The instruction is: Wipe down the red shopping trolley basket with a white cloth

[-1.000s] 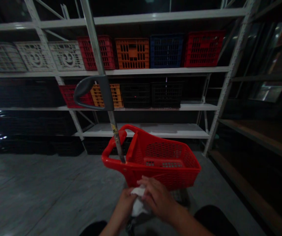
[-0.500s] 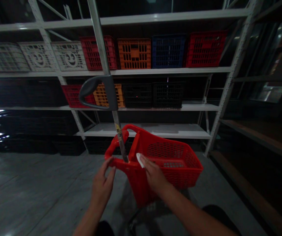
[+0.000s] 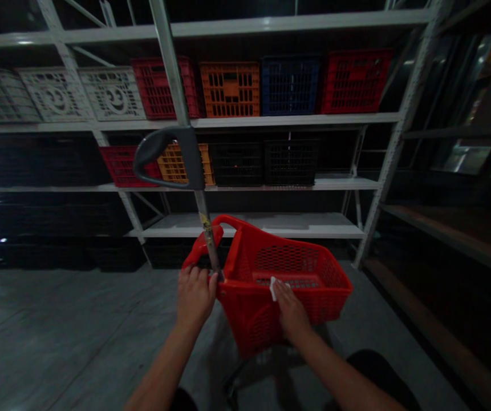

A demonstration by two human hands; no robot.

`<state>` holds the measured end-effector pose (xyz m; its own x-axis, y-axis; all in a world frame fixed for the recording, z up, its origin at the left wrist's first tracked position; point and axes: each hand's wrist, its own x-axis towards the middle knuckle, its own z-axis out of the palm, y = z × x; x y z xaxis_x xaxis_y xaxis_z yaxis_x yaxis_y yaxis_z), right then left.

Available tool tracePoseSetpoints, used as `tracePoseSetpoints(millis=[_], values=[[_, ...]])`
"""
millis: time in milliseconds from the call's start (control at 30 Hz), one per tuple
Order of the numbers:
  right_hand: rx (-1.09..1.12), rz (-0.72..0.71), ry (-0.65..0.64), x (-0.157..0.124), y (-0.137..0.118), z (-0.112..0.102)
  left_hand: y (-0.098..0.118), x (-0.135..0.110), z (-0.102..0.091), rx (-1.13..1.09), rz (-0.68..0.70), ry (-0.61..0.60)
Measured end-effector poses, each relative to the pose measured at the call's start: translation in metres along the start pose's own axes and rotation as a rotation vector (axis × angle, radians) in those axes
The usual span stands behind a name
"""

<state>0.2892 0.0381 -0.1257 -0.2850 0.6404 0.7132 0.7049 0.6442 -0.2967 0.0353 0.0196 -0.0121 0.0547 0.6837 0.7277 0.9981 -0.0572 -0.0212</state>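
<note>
A red plastic shopping cart (image 3: 249, 319) with perforated basket walls stands before me on the floor. My left hand (image 3: 196, 291) is closed over the near end of its handle, beside the foot of a metal pole (image 3: 205, 222). My right hand (image 3: 290, 308) presses a white cloth or tissue (image 3: 274, 288) on the cart's near top rim; its fingers partly cover the white piece. A dark grey loop grip (image 3: 189, 157) sits on the pole above the handle.
Behind the cart runs a white metal rack (image 3: 292, 121) holding an orange crate (image 3: 230, 88), a blue crate (image 3: 290, 85), a red crate (image 3: 356, 80) and several others. Darker shelving (image 3: 442, 228) stands close on the right. Grey floor (image 3: 78, 331) stretches to the left.
My left hand has closed onto the cart's handle from a loose, fingers-apart pose. My right hand has slid the white cloth or tissue rightward along the near rim.
</note>
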Motion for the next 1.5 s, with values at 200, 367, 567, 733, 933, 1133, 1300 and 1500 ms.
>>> tracePoseSetpoints(millis=[200, 367, 567, 733, 933, 1133, 1300, 1500], values=[[0.177, 0.006, 0.029, 0.061, -0.084, 0.046, 0.004, 0.004, 0.001, 0.085, -0.011, -0.008], [0.145, -0.117, -0.013, 0.066, -0.085, 0.044, 0.0, 0.006, 0.002, 0.096, -0.006, 0.002], [-0.035, -0.031, 0.075, -0.01, 0.029, -0.001, 0.003, 0.01, 0.003, 0.098, -0.023, -0.014], [-0.041, 0.135, 0.121, -0.004, 0.02, 0.014, 0.008, 0.011, 0.006, 0.152, -0.028, 0.01], [0.11, -0.008, 0.096, 0.076, -0.091, 0.065, 0.001, 0.016, 0.01, 0.106, -0.021, 0.033], [-0.013, -0.101, 0.055, 0.052, -0.055, 0.043, -0.012, 0.021, 0.017, 0.139, -0.003, 0.03], [-0.221, -0.017, 0.091, -0.028, 0.055, -0.009, -0.034, 0.03, 0.032, 0.057, 0.069, 0.011], [-0.332, 0.246, 0.118, -0.088, 0.13, -0.06, -0.046, 0.039, 0.038, -0.033, 0.022, 0.039]])
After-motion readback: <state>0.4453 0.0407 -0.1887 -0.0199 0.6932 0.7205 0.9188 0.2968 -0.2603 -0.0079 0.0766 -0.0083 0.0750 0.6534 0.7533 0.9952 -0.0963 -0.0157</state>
